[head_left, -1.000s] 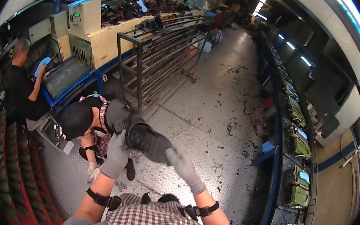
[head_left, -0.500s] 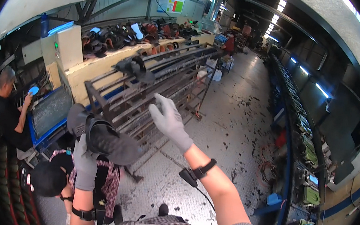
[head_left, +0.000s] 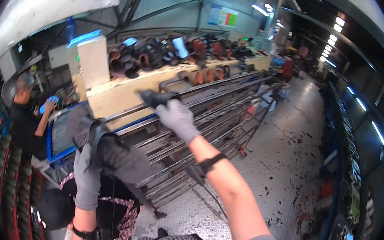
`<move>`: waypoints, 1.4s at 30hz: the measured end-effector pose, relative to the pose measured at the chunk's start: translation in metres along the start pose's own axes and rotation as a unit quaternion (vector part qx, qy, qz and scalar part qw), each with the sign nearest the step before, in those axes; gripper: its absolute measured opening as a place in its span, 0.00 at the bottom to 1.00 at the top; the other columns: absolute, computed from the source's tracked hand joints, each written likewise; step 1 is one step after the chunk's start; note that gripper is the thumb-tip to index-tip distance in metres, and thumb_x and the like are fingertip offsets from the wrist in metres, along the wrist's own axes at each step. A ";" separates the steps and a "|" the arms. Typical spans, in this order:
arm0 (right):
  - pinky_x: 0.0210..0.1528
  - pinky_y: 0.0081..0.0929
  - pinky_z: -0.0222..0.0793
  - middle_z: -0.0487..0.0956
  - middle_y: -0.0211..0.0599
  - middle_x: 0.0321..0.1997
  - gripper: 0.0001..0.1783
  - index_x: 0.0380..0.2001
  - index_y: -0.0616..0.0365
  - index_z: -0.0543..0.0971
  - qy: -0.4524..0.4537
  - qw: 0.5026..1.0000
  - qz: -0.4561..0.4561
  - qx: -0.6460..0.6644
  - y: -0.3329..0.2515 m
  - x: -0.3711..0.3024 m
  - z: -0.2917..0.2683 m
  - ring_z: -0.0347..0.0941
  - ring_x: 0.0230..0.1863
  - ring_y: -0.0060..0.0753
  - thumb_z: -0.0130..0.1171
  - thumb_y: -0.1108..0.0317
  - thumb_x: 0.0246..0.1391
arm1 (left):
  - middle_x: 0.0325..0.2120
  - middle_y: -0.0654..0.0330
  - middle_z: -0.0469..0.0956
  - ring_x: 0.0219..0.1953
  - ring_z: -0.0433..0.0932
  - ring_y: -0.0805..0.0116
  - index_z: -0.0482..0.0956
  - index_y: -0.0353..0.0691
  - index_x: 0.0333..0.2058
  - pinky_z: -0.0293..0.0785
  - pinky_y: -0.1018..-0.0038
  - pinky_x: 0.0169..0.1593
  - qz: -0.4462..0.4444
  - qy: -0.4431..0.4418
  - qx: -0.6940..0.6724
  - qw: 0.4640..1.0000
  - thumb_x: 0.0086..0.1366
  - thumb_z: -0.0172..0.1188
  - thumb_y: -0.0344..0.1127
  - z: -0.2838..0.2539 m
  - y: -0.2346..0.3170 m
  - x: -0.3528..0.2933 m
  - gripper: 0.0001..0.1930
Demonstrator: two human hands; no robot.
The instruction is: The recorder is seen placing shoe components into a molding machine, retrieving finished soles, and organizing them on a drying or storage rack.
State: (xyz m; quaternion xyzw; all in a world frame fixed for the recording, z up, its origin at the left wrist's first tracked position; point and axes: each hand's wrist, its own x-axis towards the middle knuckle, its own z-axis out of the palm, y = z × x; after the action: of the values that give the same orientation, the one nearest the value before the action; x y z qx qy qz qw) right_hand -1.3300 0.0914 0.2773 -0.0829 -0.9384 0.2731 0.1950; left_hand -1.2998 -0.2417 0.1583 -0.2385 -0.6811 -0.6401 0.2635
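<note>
While holding black strapped footwear (head_left: 124,160) in the left hand (head_left: 87,174), reaches with the right hand (head_left: 176,120) to one dark shoe (head_left: 154,98) at the upper side of one metal rack (head_left: 224,82). Cannot tell whether the left holds one piece or an overlapping pair. Has the left fingers curled around the footwear from below, over one bent-down co-worker (head_left: 54,208) in a dark cap. Has the right fingers drawn narrow at the shoe's near end; cannot tell, through the blur, whether closed on it. Wears two grey gloves (head_left: 183,126), one per hand, and two black straps (head_left: 212,162), one per forearm. Behind the rack, one long cream bench (head_left: 124,95), bearing too many overlapping shoes (head_left: 211,51) to count, with two light-blue pieces (head_left: 180,47) among them. At far left, one co-worker in black (head_left: 23,118), holding one blue piece (head_left: 48,104).
</note>
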 end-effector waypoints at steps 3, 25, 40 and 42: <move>0.55 0.43 0.73 0.83 0.49 0.50 0.24 0.55 0.53 0.77 0.060 0.959 -0.065 0.269 0.062 0.003 -0.006 0.80 0.53 0.51 0.58 0.53 0.61 | 0.51 0.59 0.78 0.54 0.79 0.64 0.70 0.35 0.59 0.78 0.71 0.55 -0.247 -0.030 -0.392 0.885 0.74 0.50 0.33 0.056 0.044 0.036 0.18; 0.56 0.49 0.72 0.79 0.50 0.56 0.26 0.54 0.53 0.77 0.080 0.966 -0.189 -0.158 0.187 0.323 -0.043 0.77 0.54 0.58 0.54 0.47 0.61 | 0.54 0.43 0.75 0.58 0.74 0.43 0.72 0.32 0.60 0.68 0.55 0.62 0.010 -0.118 0.466 0.877 0.58 0.61 0.26 0.182 0.069 0.043 0.28; 0.51 0.42 0.76 0.83 0.54 0.48 0.26 0.52 0.60 0.81 -0.276 0.921 -0.132 -0.241 0.196 0.294 -0.085 0.82 0.48 0.54 0.51 0.52 0.60 | 0.55 0.46 0.75 0.59 0.73 0.43 0.73 0.32 0.58 0.63 0.52 0.65 0.042 -0.052 0.533 0.844 0.59 0.58 0.25 0.184 0.078 -0.005 0.26; 0.54 0.41 0.75 0.83 0.48 0.50 0.24 0.52 0.54 0.81 -0.144 0.949 -0.206 -0.188 0.204 0.261 -0.099 0.80 0.52 0.52 0.51 0.51 0.63 | 0.58 0.46 0.73 0.62 0.69 0.39 0.71 0.36 0.60 0.58 0.45 0.67 0.049 -0.066 0.538 0.839 0.58 0.60 0.27 0.179 0.087 -0.035 0.29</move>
State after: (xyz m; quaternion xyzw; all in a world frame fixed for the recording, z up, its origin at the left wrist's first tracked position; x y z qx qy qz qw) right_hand -1.5172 0.3782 0.3260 0.1175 -0.9875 0.0544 0.0902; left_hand -1.2252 -0.0571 0.1924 -0.1337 -0.9214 -0.1427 0.3359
